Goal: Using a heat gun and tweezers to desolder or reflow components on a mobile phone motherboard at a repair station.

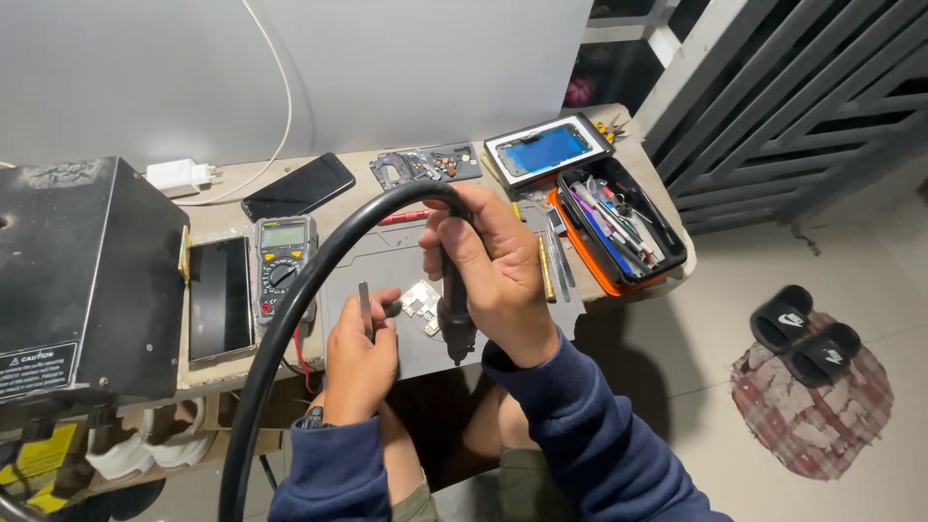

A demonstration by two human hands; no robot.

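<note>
I see my right hand (493,266) closed in a full grip around the dark handle of a hot-air tool (454,309), nozzle pointing down so its tip hangs just above a small circuit board (421,302). The board lies on a grey work mat (387,261) at the near middle of the counter (638,174). The tool's thick black hose (290,319) arches up over the hand and drops away to the near left, probably held high so it does not drag across the parts.

My left hand (360,360) is closed on a pair of tweezers (364,302), tips up and close to the board's left edge (whether they touch it, I cannot tell). I judge the pairing lets one hand steady or pick while the other heats.

To the left of the mat stand a multimeter (281,261) and a phone lying flat (220,298), beside a black box (77,271). Farther back lie a dark phone (298,187) and a white charger (179,175). To the right sits a black-and-orange tray of tools (619,227), with a blue phone screen frame (546,147) just beyond it. A pair of black slippers (804,333) rests on a mat on the floor, well apart to the right.
</note>
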